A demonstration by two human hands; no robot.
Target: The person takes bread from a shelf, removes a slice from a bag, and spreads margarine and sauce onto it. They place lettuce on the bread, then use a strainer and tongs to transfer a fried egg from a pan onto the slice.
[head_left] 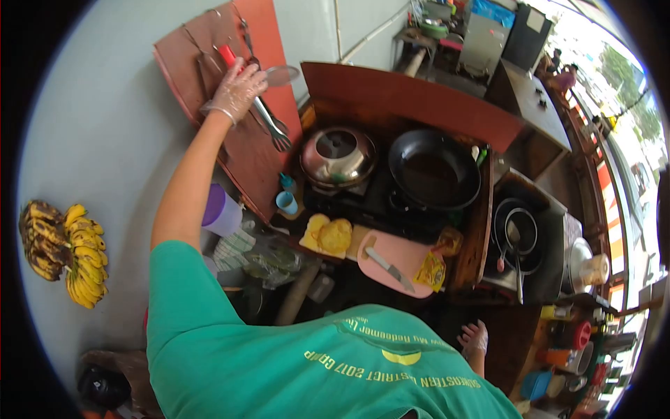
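My left hand [235,91], in a clear plastic glove, reaches up to the red board at the upper left. Its fingers are closed around red-handled metal tongs [269,120], whose heads point down toward the stove. Beside that hand are other hanging utensils and a round strainer [283,75]. My right hand [474,336], also gloved, is low at my right side, fingers apart and holding nothing. In front of me a pink cutting board [373,265] carries a knife [391,268] and a yellow packet [430,271]. Left of it lie yellow bread slices [328,236].
A lidded metal pan [338,157] and a black frying pan [434,170] sit on the stove. Blue cups [286,202] stand left of it. More pans [516,234] are at the right. Bananas [85,255] hang by the left wall. People are in the far background.
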